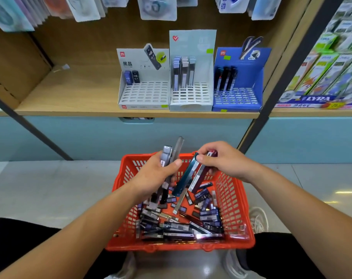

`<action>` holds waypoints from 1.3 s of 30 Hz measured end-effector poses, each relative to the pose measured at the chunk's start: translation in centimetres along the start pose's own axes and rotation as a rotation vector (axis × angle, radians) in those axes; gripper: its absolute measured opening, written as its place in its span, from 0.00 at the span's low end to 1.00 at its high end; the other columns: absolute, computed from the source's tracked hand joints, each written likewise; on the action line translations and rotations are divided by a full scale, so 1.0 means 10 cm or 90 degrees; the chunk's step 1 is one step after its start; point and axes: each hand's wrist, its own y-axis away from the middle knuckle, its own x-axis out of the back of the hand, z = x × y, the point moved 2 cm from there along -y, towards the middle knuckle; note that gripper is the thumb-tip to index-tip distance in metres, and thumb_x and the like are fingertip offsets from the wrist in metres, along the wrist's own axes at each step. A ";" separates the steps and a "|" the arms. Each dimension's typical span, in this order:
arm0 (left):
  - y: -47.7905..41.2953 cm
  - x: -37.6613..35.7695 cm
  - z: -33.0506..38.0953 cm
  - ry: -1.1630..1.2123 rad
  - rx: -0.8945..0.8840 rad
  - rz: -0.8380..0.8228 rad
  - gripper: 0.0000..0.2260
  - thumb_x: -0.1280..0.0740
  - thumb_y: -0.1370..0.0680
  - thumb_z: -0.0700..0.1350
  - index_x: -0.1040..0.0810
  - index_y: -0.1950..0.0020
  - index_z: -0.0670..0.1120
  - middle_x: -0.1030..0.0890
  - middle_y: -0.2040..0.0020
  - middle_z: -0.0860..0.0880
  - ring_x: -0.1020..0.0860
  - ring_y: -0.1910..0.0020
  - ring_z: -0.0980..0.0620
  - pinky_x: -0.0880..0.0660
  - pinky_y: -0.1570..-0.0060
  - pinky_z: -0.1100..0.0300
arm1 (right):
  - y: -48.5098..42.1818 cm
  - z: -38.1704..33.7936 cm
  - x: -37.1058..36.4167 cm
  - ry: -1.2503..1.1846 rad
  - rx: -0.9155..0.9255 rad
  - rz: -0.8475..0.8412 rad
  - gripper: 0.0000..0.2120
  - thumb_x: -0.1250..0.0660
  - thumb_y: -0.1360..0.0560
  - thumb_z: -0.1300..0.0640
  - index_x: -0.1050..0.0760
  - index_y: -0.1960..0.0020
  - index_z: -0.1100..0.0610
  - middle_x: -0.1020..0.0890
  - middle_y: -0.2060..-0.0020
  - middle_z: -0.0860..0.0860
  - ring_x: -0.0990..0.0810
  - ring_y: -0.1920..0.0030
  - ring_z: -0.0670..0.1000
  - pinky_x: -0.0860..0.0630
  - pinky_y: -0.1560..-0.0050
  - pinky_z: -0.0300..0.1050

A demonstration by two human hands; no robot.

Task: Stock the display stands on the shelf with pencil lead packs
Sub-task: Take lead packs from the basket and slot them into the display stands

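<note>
Over the red basket (179, 247) on the floor, the left hand (157, 174) grips several long grey lead packs (167, 156), the right hand (225, 162) pinches a teal pack (185, 178) and a dark red pack (201, 176), and three display stands (191, 93) sit on the shelf (70, 97) behind.

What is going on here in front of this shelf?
A person bends over a red basket of lead packs. The left hand grips several long packs; the right hand pinches two packs. On the shelf, the white stand, middle stand and blue stand each hold only a few.
</note>
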 end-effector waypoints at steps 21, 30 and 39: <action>-0.11 -0.03 0.12 -0.033 0.039 0.030 0.12 0.27 0.22 0.43 0.23 0.40 0.50 0.13 0.54 0.49 0.14 0.56 0.53 0.18 0.56 0.58 | -0.13 0.02 0.00 -0.150 0.017 0.090 0.11 0.23 0.28 0.60 0.23 0.50 0.56 0.17 0.62 0.53 0.20 0.64 0.52 0.22 0.60 0.46; -0.12 -0.06 0.44 0.022 -0.017 0.075 0.11 0.27 0.22 0.45 0.23 0.41 0.52 0.14 0.53 0.48 0.14 0.54 0.49 0.18 0.46 0.47 | -0.05 -0.29 0.23 -0.137 0.059 0.055 0.15 0.38 0.17 0.63 0.28 0.31 0.56 0.13 0.50 0.49 0.18 0.53 0.46 0.22 0.49 0.43; -0.22 -0.11 0.83 0.016 -0.082 0.056 0.08 0.30 0.20 0.46 0.27 0.45 0.47 0.19 0.64 0.48 0.19 0.64 0.51 0.20 0.56 0.48 | -0.01 -0.58 0.55 -0.155 0.075 0.154 0.07 0.27 0.25 0.64 0.23 0.49 0.61 0.13 0.56 0.60 0.14 0.53 0.59 0.16 0.54 0.46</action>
